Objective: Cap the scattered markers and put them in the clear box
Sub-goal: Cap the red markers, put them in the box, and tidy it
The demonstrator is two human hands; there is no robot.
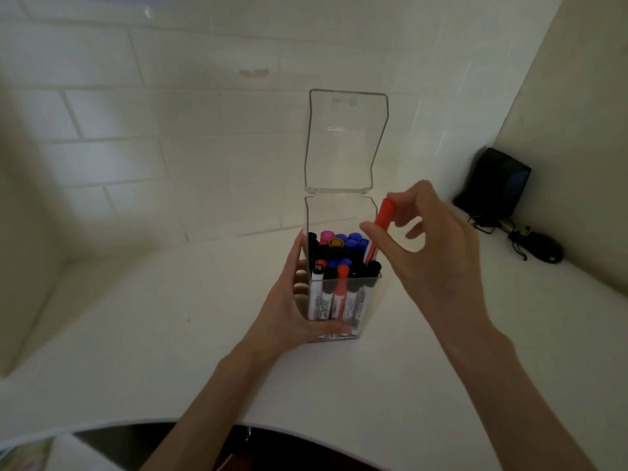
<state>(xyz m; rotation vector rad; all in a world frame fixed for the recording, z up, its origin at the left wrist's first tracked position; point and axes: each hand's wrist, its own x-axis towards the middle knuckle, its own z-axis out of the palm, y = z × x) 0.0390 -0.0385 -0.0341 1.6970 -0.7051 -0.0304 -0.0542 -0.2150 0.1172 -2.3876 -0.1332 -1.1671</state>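
White counter [136, 334] is meeting white tiled wall [170, 113]; black mouse [543, 249] is sitting at right edge. Mid-counter, left hand [289, 300] is gripping clear open-lidded plastic box [339, 212]; right hand [431, 253] is pinching red-capped marker [384, 219], partly inside its right rim.

A smooth white tabletop [163, 334] is carrying three things in a tiled corner.

A tall clear plastic box [341, 215] is standing upright near the middle, its hinged lid tipping open toward the wall. Well apart at the right, a black boxy device [492, 181] is sitting in the corner. A black rounded mouse-like object [547, 252] is lying near it, with tangled dark cords [489, 226] trailing between them.
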